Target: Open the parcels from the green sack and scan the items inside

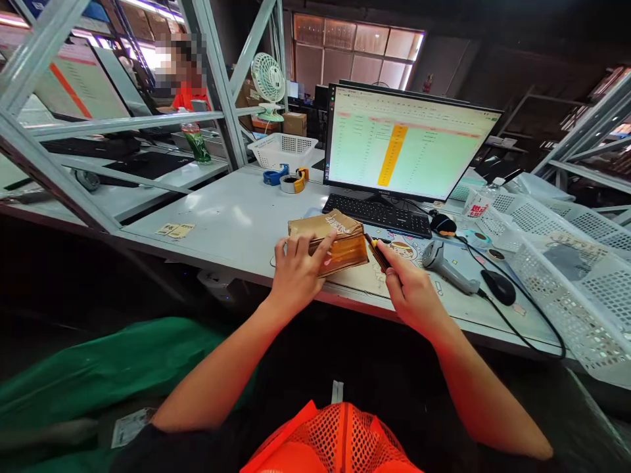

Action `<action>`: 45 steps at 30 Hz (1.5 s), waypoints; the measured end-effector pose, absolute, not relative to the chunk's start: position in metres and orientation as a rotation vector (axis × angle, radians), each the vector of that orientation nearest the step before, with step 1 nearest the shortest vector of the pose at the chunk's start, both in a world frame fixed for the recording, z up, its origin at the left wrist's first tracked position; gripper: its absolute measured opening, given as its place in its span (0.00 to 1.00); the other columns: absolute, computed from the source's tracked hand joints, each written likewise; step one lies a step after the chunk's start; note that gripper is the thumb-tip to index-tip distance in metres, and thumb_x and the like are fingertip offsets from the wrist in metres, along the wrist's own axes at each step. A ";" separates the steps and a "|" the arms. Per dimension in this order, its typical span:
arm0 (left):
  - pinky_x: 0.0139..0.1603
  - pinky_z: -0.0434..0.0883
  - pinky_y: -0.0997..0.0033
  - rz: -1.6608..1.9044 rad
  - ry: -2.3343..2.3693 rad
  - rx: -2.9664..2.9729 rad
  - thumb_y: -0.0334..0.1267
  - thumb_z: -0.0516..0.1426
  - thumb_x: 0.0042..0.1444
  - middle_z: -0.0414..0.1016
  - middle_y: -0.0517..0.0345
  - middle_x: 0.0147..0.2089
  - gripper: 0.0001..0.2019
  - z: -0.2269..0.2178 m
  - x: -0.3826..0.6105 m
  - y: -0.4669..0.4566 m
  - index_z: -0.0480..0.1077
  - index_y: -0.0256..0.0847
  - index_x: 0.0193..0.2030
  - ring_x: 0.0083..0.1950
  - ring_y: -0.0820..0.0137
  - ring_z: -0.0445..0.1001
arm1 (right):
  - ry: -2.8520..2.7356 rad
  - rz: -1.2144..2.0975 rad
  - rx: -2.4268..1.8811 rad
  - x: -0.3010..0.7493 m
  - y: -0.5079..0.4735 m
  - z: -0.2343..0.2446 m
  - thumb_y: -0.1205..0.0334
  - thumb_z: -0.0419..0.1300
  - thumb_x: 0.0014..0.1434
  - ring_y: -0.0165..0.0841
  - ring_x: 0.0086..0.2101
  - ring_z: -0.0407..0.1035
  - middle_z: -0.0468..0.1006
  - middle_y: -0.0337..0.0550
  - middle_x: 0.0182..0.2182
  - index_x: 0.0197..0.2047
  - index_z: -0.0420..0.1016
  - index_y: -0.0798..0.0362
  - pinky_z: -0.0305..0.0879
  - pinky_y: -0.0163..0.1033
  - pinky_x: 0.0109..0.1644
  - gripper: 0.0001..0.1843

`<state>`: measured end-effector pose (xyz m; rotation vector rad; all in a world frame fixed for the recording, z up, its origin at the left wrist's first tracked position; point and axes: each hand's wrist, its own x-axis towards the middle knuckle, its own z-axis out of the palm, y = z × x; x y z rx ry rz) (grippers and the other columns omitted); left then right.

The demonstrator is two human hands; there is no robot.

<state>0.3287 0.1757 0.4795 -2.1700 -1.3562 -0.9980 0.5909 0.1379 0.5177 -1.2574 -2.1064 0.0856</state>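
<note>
Orange mesh vest of the wearer fills the bottom edge, bare forearms reaching forward. The left hand lies with fingers spread on a brown box at the near edge of a white desk. The right hand pinches a slim dark tool, likely a cutter, its tip at the box's right corner; whether they touch is unclear. Shiny tape covers the box's near side. The box appears closed, with no contents showing; any cut is too small to tell. Rightward lies a scanner; beyond, a keyboard, a lit monitor and a fan.
</note>
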 end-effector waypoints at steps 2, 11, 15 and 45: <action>0.65 0.61 0.42 -1.016 -1.337 -2.142 0.31 0.63 0.59 0.67 0.39 0.62 0.41 0.479 0.329 0.176 0.59 0.49 0.80 0.62 0.45 0.66 | -2.112 0.047 -1.309 0.587 0.138 0.515 0.63 0.47 0.74 0.44 0.52 0.78 0.82 0.52 0.55 0.79 0.61 0.49 0.76 0.49 0.58 0.32; 0.67 0.63 0.43 -1.226 -1.462 -2.080 0.32 0.67 0.55 0.67 0.41 0.63 0.41 0.478 0.325 0.181 0.64 0.48 0.76 0.63 0.46 0.66 | -2.211 -0.031 -1.667 0.576 0.120 0.493 0.67 0.45 0.73 0.44 0.39 0.79 0.81 0.54 0.50 0.82 0.54 0.49 0.77 0.47 0.43 0.36; 0.74 0.64 0.43 -1.754 -1.650 -2.011 0.50 0.72 0.54 0.65 0.42 0.66 0.47 0.479 0.305 0.190 0.59 0.46 0.77 0.70 0.47 0.65 | -2.191 0.183 -1.640 0.604 0.116 0.479 0.65 0.46 0.73 0.47 0.49 0.80 0.81 0.55 0.54 0.80 0.59 0.49 0.76 0.53 0.55 0.34; 0.82 0.53 0.37 -2.382 -1.774 -2.631 0.69 0.73 0.43 0.57 0.34 0.79 0.65 0.398 0.265 0.256 0.50 0.42 0.80 0.80 0.40 0.57 | -1.495 0.983 -1.282 0.651 0.242 0.478 0.15 0.50 0.57 0.29 0.19 0.59 0.66 0.31 0.22 0.58 0.72 0.52 0.55 0.35 0.22 0.50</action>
